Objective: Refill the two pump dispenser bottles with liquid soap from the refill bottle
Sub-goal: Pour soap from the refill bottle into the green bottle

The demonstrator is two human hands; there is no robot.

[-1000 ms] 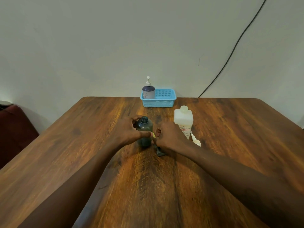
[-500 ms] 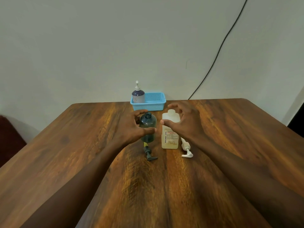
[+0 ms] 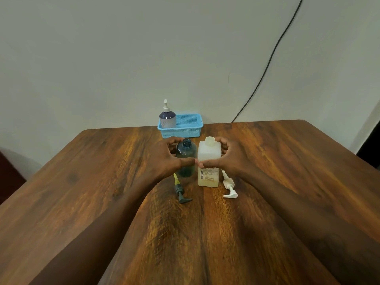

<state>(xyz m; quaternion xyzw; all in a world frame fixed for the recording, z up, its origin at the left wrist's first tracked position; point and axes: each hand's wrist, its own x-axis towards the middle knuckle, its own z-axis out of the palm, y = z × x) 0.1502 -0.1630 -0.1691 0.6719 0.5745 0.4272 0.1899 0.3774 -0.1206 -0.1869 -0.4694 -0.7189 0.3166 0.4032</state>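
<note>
A dark teal dispenser bottle (image 3: 186,154) stands uncapped mid-table, and my left hand (image 3: 164,159) grips it from the left. Right beside it stands the white translucent refill bottle (image 3: 208,161), capped, a little yellowish liquid at its bottom. My right hand (image 3: 230,159) curls round that bottle from the right. Two pump heads lie on the table in front: a dark one (image 3: 181,192) and a white one (image 3: 229,187). A second dispenser bottle (image 3: 167,118), purple with a white pump, stands in the blue basket (image 3: 189,128) at the back.
The wooden table (image 3: 287,182) reaches to a pale wall. A black cable (image 3: 267,64) runs down the wall to the table's far edge. A dark red seat (image 3: 8,177) shows at the left.
My right hand left the dark pump lying on the table, moved right and closed round the refill bottle. My left hand has kept its hold on the teal bottle. The view has shifted.
</note>
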